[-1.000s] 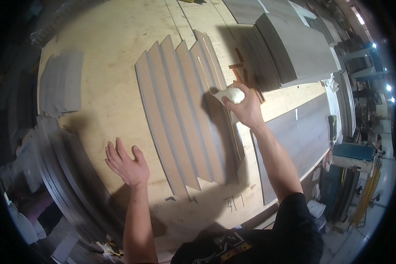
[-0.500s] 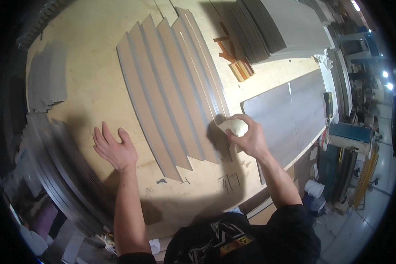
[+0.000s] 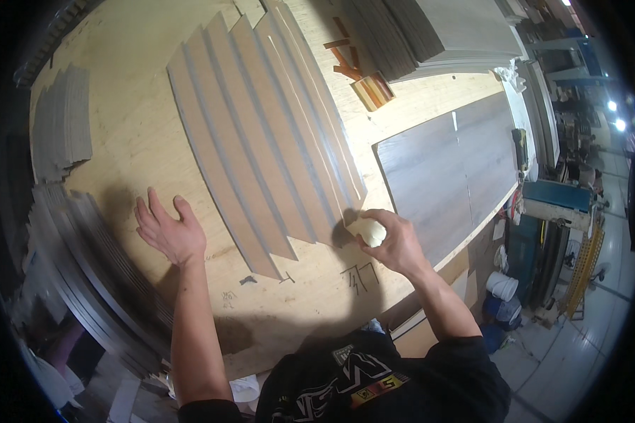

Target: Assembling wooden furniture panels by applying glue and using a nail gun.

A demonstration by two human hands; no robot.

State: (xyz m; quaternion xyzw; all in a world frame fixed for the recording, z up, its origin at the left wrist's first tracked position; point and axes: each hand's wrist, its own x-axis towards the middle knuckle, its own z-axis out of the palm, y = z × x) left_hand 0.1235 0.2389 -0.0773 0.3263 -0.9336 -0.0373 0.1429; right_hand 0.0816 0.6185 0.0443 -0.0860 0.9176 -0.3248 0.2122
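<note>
My right hand (image 3: pixel 394 242) is closed around a cream-white glue bottle (image 3: pixel 370 233), tipped with its narrow end toward the near right end of a row of brown boards (image 3: pixel 243 141). The boards overlap in steps, with slanted ends and grey strips along their edges. Thin pale glue lines (image 3: pixel 305 106) run along the rightmost two boards. The bottle's tip is partly lost in shadow, so I cannot tell if it touches. Over the bare wood to the left of the boards, my left hand (image 3: pixel 171 229) hovers open, fingers spread, holding nothing.
Grey panel stacks stand at the far right (image 3: pixel 466 35), far left (image 3: pixel 63 123) and near left (image 3: pixel 99 275) of the plywood table (image 3: pixel 130 106). A grey-brown panel (image 3: pixel 448 166) lies at right. Beyond the boards sit a small striped wood block (image 3: pixel 372 92) and orange-brown scraps (image 3: pixel 346 60).
My right hand has brought the glue bottle nearer to me, to the boards' near end, and the right-hand glue line is longer. The whole view has shifted slightly. My left hand stays open.
</note>
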